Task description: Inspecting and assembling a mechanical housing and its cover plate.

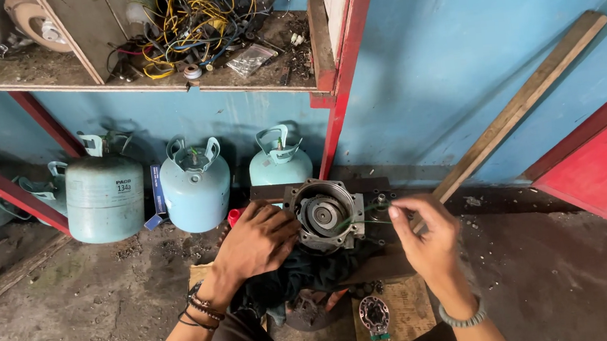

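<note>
A grey metal compressor housing (pixel 325 213) with a round opening sits on a dark cloth (pixel 296 278) in front of me. My left hand (pixel 257 241) grips its left side and steadies it. My right hand (pixel 421 232) is just to the right of the housing and pinches a thin green ring or seal (pixel 367 216) between fingertips, close to the housing's rim. A small round metal part (pixel 374 313) lies on a cardboard piece (pixel 405 318) below my right hand.
Several pale blue gas cylinders (pixel 195 185) stand against the blue wall on the left. A shelf (pixel 121 80) above holds tangled wires and metal parts. A wooden plank (pixel 522 106) leans on the wall at right, beside a red panel (pixel 604 173). The floor is dirty concrete.
</note>
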